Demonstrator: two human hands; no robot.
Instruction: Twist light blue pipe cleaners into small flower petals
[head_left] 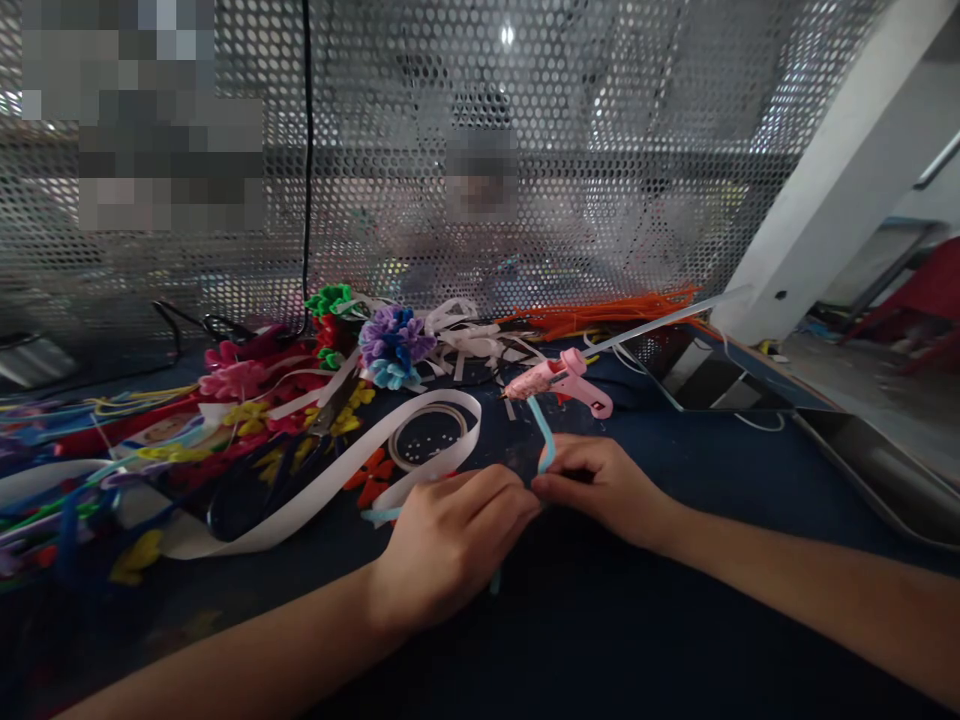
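Observation:
Both my hands meet at the middle of the dark blue table, fingers pinched close together. My right hand (pixel 592 485) is closed on a light blue pipe cleaner (pixel 544 432), whose bent end rises above the fingertips. My left hand (pixel 457 530) is closed as well, with pieces of light blue pipe cleaner poking out to its left and below it. Whether these are one piece or several is hidden by the fingers. Just beyond my hands a pink glue gun (pixel 551 378) rests with a long clear glue stick (pixel 660 325) in its back.
Wide white ribbon (pixel 292 515) curls left of my hands around a tape roll (pixel 397 460). Pipe-cleaner flowers (pixel 394 345), dark-handled scissors (pixel 322 415) and loose coloured stems crowd the left. Orange stems (pixel 615 312) lie behind. A phone or tablet (pixel 705 372) and a metal tray (pixel 877 470) are right.

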